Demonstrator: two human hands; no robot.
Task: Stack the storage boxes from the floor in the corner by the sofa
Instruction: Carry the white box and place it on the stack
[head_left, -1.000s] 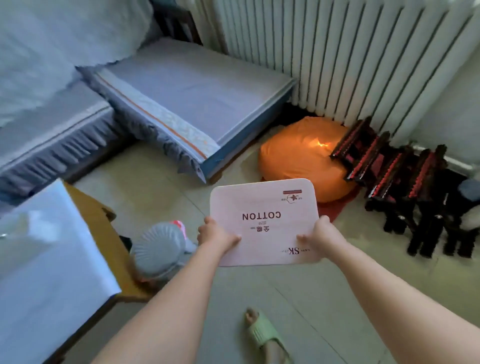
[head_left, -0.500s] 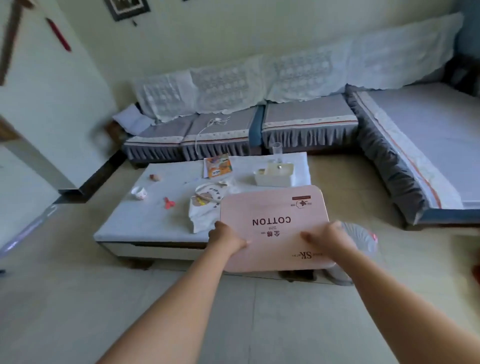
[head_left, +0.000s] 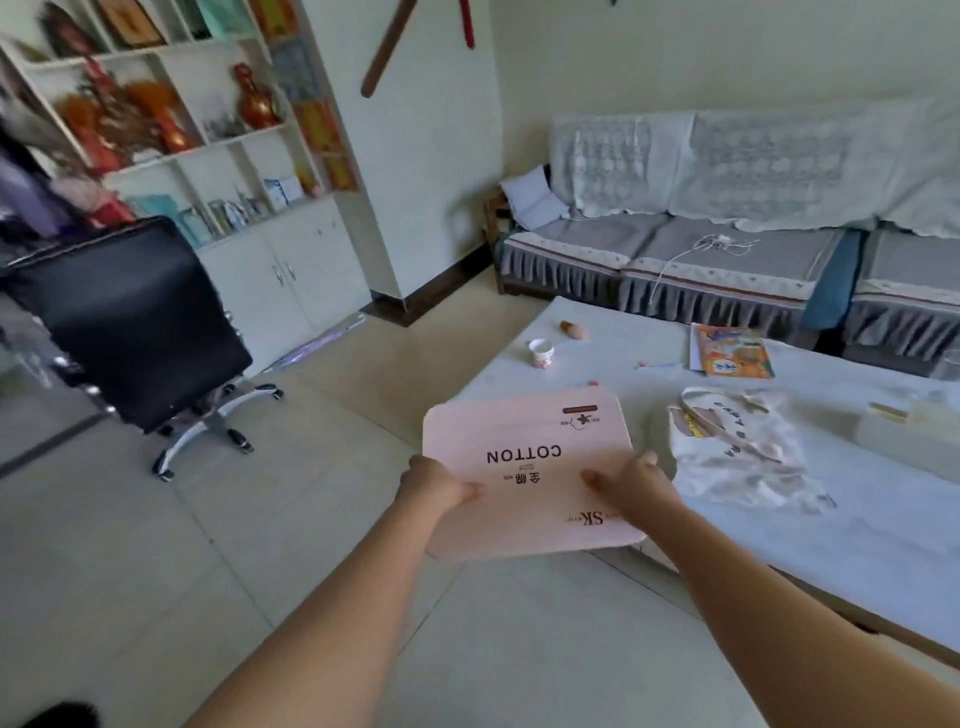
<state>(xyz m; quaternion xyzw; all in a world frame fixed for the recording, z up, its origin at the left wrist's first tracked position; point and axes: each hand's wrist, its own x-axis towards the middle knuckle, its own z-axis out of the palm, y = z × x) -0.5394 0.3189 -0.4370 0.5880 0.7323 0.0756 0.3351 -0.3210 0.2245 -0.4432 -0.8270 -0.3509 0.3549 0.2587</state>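
Note:
A flat pink storage box printed "COTTON" is held level in front of me, above the floor at the near corner of the low table. My left hand grips its near-left edge and my right hand rests on its near-right side, thumb on top. The grey sofa with lace covers runs along the far wall on the right. The corner next to its left end, by the wall, shows a small dark wooden piece with a white cushion.
A white low table on the right carries a cloth bag, a book and a cup. A black office chair stands at left before a white shelf unit. Tiled floor lies between.
The view has swung left from the radiator and orange cushion, past the sofa, to the chair and shelves. Both hands keep the same hold on the pink box.

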